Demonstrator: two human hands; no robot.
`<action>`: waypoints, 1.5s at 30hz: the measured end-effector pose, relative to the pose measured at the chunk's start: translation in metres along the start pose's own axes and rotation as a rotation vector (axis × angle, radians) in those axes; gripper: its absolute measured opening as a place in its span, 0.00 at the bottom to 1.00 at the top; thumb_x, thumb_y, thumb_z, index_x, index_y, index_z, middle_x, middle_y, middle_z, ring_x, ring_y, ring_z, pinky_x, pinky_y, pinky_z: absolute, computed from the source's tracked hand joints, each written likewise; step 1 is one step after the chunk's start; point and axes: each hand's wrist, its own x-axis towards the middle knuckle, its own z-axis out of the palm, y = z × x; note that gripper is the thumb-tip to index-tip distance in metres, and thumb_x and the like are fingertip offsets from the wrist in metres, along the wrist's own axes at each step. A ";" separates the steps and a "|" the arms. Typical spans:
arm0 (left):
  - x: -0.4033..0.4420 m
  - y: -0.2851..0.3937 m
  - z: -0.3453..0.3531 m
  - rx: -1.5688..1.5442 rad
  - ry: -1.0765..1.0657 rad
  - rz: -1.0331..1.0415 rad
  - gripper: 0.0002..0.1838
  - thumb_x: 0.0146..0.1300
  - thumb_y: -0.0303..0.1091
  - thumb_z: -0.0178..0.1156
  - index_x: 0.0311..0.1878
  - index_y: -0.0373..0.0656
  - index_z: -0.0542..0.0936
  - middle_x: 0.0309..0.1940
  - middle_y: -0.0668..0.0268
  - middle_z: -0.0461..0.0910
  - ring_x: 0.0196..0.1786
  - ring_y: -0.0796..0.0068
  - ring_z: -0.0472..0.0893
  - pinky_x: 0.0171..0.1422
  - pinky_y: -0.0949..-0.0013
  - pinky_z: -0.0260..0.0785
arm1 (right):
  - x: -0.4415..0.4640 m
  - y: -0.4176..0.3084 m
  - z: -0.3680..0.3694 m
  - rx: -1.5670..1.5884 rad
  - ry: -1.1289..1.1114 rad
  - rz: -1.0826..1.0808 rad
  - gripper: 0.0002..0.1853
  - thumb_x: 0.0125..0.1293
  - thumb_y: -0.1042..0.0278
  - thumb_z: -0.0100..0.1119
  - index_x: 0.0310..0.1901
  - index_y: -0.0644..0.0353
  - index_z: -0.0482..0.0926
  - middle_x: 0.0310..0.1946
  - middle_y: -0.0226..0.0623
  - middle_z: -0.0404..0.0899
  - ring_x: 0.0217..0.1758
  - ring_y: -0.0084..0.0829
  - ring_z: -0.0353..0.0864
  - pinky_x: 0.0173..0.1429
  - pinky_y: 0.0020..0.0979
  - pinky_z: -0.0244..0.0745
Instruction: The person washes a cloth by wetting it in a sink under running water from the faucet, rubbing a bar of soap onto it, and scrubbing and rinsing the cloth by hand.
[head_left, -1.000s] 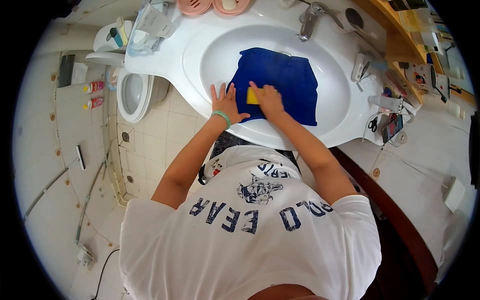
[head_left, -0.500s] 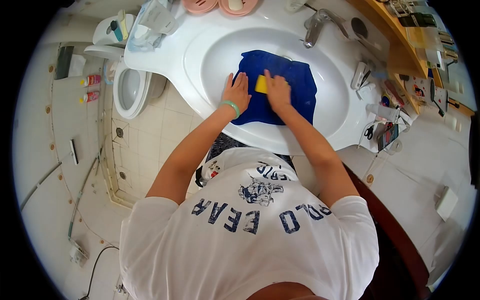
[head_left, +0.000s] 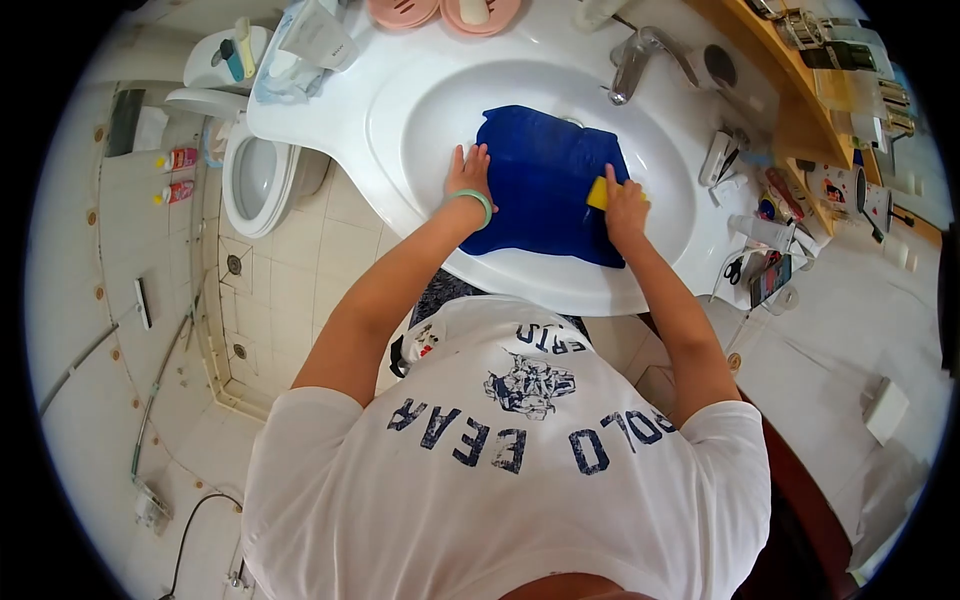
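Note:
A dark blue sheet (head_left: 545, 190), smooth and slightly shiny, lies spread over the white washbasin (head_left: 430, 130), its lower edge reaching the front rim. On the sheet's left edge my left hand (head_left: 468, 178) rests flat with fingers stretched out, a pale green bangle (head_left: 478, 205) at the wrist. My right hand (head_left: 627, 208) is closed on a yellow sponge (head_left: 598, 194) near the sheet's right edge. The hand covers most of the sponge. Whether the blue piece is cloth or rubber, I cannot tell.
Behind the basin stands a metal faucet (head_left: 632, 70). Pink soap dishes (head_left: 403, 10) sit at the back of the counter. Toiletries and scissors (head_left: 734, 270) crowd its right side, below a wooden shelf (head_left: 790, 95). A toilet (head_left: 258, 180) is on the left.
My right hand has slid the yellow sponge rightward across the blue sheet, from its middle to its right edge. My left hand has shifted slightly left, still on the sheet.

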 end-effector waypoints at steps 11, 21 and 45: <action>-0.010 -0.026 -0.004 0.081 0.057 0.025 0.48 0.58 0.69 0.43 0.72 0.49 0.42 0.74 0.70 0.37 0.75 0.63 0.37 0.74 0.48 0.20 | 0.016 -0.060 -0.014 0.230 -0.068 -0.136 0.33 0.61 0.72 0.49 0.68 0.37 0.55 0.42 0.39 0.69 0.48 0.38 0.72 0.47 0.41 0.74; 0.014 -0.028 -0.014 0.063 0.206 0.016 0.49 0.57 0.68 0.45 0.71 0.42 0.45 0.74 0.65 0.37 0.75 0.64 0.34 0.74 0.50 0.18 | 0.072 -0.101 -0.015 0.279 0.262 -0.203 0.23 0.63 0.68 0.44 0.61 0.54 0.65 0.39 0.38 0.72 0.43 0.37 0.74 0.41 0.41 0.74; 0.003 -0.022 -0.031 0.251 -0.040 -0.051 0.50 0.52 0.71 0.48 0.70 0.44 0.54 0.73 0.61 0.39 0.75 0.61 0.33 0.72 0.45 0.15 | 0.100 -0.119 -0.014 0.183 0.199 -0.090 0.25 0.64 0.68 0.43 0.64 0.56 0.60 0.43 0.37 0.72 0.46 0.34 0.73 0.45 0.43 0.74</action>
